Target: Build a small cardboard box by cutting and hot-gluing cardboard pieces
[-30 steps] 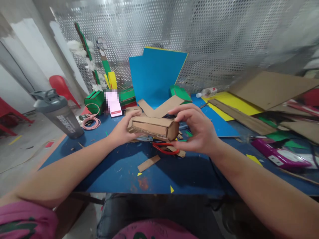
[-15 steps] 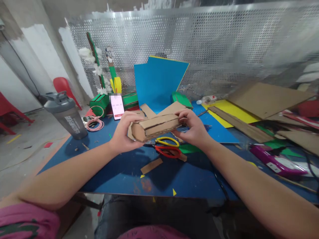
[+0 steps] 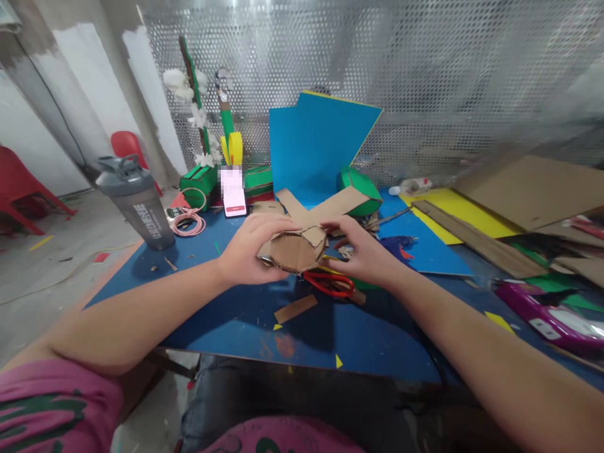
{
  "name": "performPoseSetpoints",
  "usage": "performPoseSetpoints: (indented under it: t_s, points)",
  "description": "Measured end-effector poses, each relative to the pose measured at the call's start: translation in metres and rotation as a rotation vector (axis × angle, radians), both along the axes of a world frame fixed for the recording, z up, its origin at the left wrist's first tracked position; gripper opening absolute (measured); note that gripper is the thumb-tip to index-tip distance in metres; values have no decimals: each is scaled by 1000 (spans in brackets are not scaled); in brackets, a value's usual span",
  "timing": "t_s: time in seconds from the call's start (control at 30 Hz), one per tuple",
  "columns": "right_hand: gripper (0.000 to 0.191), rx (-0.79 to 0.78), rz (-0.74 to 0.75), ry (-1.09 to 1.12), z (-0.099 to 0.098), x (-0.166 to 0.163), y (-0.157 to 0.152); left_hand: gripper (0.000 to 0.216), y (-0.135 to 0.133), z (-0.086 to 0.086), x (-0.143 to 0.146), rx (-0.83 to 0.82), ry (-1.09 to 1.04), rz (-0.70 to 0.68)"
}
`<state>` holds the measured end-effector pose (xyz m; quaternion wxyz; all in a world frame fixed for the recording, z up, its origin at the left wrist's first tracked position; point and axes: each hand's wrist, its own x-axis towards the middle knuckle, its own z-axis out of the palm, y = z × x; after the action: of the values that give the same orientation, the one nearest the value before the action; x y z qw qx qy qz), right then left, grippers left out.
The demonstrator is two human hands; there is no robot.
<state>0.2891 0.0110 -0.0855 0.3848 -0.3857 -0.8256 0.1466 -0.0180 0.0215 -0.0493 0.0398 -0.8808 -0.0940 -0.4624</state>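
Note:
A many-sided cardboard box (image 3: 293,253) is held above the table, its flat end facing me. My left hand (image 3: 252,248) is wrapped round its left side, fingers over the top and thumb below. At its right edge, my right hand (image 3: 361,251) has its fingertips and thumb against the rim in a loose grip. Below the box lie red-handled scissors (image 3: 333,284), partly hidden by it. Crossed cardboard strips (image 3: 346,204) show just behind. A small cardboard piece (image 3: 296,309) rests nearer to me on the blue table (image 3: 226,324).
A grey shaker bottle (image 3: 146,211), a pink cable (image 3: 189,223) and a phone (image 3: 233,195) stand or lie left. Blue sheets (image 3: 316,145) lean at the back. A glue gun (image 3: 399,246), a cardboard sheet (image 3: 533,192) and a purple device (image 3: 547,321) are right.
The cardboard box has turned from lying lengthwise between my hands to showing its end to me. My right hand has shifted to its near right rim. The view has swung slightly.

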Motion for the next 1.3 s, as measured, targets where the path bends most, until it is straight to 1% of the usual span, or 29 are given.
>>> performPoseSetpoints:
  t_s: [0.1,0.2,0.37,0.47,0.57,0.63,0.7,0.8,0.9,1.0,1.1,1.17,1.3]
  points:
    - [66,19,14,-16,3,-2,-2,67,1,0,0,-6,12,17]
    - [61,26,27,-23,5,-2,-3,67,2,0,1,-22,15,-1]
    - [59,34,40,-53,6,0,-2,65,2,3,3,7,4,-11]
    - [64,37,43,-71,6,1,-2,67,1,4,2,-21,20,-12]
    - [77,52,47,-74,4,0,-1,71,2,3,1,-74,11,-64]
    - [86,103,35,-69,4,0,0,71,4,2,1,-109,0,-109]
    - [90,170,19,-48,4,-1,0,69,7,1,0,-131,-16,-151]
    - [84,221,11,-10,9,-1,0,66,11,-1,-1,-164,-38,-185]
    - [69,219,-4,18,16,-1,-1,65,16,-2,-4,-214,-61,-188]
    - [59,260,-34,52,22,-2,-1,64,20,-3,-7,-252,-69,-151]
    - [55,331,-86,77,24,-3,-1,64,20,-5,-10,-280,-69,-70]
    - [54,357,-126,80,22,-5,-2,66,19,-7,-12,-390,-20,-3]
    - [57,398,-107,53,20,-6,-3,75,19,-11,-11,-529,-16,14]
